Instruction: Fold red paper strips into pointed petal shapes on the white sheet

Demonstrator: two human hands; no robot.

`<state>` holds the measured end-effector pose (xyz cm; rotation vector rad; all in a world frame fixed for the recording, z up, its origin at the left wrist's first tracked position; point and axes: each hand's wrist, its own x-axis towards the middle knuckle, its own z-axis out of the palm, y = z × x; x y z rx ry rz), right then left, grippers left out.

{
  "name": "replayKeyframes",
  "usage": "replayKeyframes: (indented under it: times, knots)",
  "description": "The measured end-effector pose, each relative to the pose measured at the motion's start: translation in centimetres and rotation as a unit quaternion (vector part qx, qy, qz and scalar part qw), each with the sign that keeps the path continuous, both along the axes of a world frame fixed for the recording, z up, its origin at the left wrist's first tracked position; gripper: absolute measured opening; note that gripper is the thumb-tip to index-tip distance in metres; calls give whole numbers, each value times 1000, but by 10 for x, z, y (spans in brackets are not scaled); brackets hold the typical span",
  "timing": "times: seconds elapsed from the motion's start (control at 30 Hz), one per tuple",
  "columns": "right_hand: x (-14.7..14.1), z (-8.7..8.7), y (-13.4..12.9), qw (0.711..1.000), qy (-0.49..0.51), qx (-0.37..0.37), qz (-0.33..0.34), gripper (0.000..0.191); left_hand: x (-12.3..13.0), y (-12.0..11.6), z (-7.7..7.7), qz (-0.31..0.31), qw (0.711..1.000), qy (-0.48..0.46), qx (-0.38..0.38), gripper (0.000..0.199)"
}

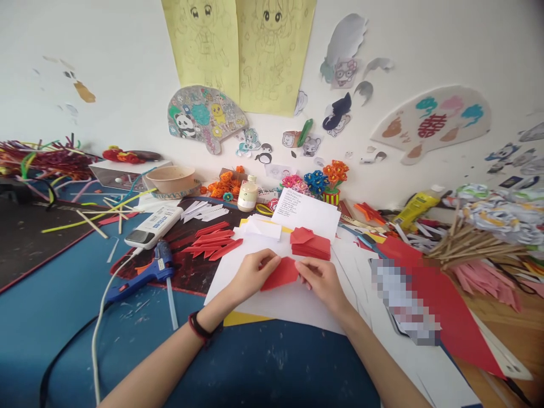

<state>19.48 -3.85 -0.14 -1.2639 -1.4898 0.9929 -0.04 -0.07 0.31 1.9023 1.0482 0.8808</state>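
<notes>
A small red paper piece (280, 275) is held over white sheets (306, 309) in the middle of the desk. My left hand (255, 275) grips its left side, thumb on top. At its upper right corner, my right hand (321, 280) pinches the paper between thumb and fingertips. Just behind my hands lies a stack of red paper (311, 247) with a folded piece on top. Folded red strips (212, 240) are spread to the left, and folded white paper (263, 228) sits behind my left hand.
A blue glue gun (144, 279) and a white power strip (155, 226) with a cable lie left. A glue bottle (247, 195) stands behind. On the right are a blurred phone (403, 306), a large red sheet (459, 317) and thin sticks (453, 243).
</notes>
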Motion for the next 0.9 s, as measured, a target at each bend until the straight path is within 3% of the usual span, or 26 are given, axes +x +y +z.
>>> replayKeyframes:
  times: [0.1, 0.17, 0.27, 0.33, 0.4, 0.5, 0.6, 0.77, 0.9]
  knots:
    - [3, -1, 1, 996, 53, 6, -76, 34, -4, 4, -2, 47, 998, -25, -34, 38]
    - [5, -1, 2, 994, 73, -10, -76, 34, -6, 6, -3, 58, 990, -75, -102, 41]
    - [3, -1, 0, 996, 51, -67, 26, 36, -9, 8, -5, 62, 967, -170, -178, 41]
    - [-1, 1, -3, 986, 9, -107, 129, 36, -10, 10, -5, 76, 968, -179, -156, 41]
    - [-6, 2, -6, 975, -29, -125, 183, 35, -10, 12, -4, 83, 982, -137, -96, 37]
    - [-12, 2, -7, 982, -43, -112, 144, 32, -6, 13, -4, 51, 997, -58, -21, 32]
    - [-13, -4, -4, 987, -48, -97, 117, 32, -1, 12, -6, 20, 999, -26, 4, 27]
    - [-10, -12, 2, 994, -42, -70, 66, 35, -1, 11, -12, 74, 997, 25, -3, 25]
    - [-10, -16, 0, 991, -132, -15, -3, 33, -3, 8, -12, 79, 994, 70, 18, 21]
